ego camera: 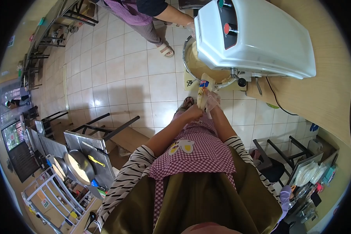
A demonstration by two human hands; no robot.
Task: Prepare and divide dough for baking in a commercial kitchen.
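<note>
My left hand grips the near end of a cream-coloured printed packet. Around the packet's right side is my right hand, in a clear plastic glove. The packet's far end reaches the near rim of a large metal mixing bowl. Inside the bowl lies pale yellow batter, partly hidden by the white head of a stand mixer. At the bowl's far left rim is a co-worker's gloved hand, partly hidden by the mixer.
A co-worker's sandalled foot stands on the tiled floor left of the bowl. A wooden counter runs along the right, with a black cord hanging near its edge. Metal pans and a yellow utensil sit on a table at left.
</note>
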